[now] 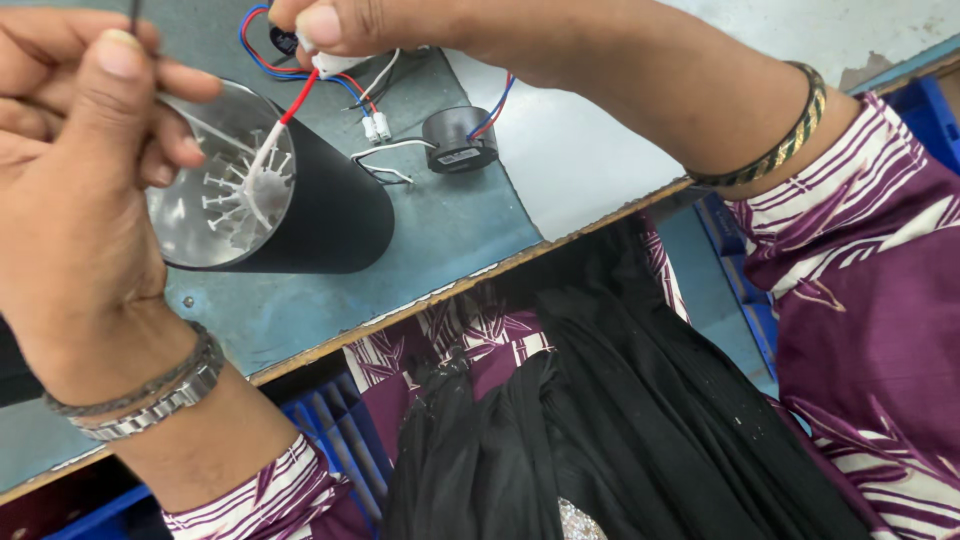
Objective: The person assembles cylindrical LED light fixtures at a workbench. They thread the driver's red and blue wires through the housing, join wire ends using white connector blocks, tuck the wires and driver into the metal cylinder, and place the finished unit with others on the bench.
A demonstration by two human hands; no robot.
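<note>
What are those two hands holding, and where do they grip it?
The right hand pinches a white connector at its top end. The left hand pinches a thin dark tool low on its shaft, above the black cylinder.

we see a black cylinder housing w/ a shiny silver reflector inside. red wire runs to a white connector; red & blue wires loop behind. small round part is dark grey/black w/ a white label. table mat is teal-grey, bare tabletop pale grey. our sleeves are purple w/ white stripe/leaf pattern, scarf black. bangle gold & dark green, watch band silver. crates blue.
</note>
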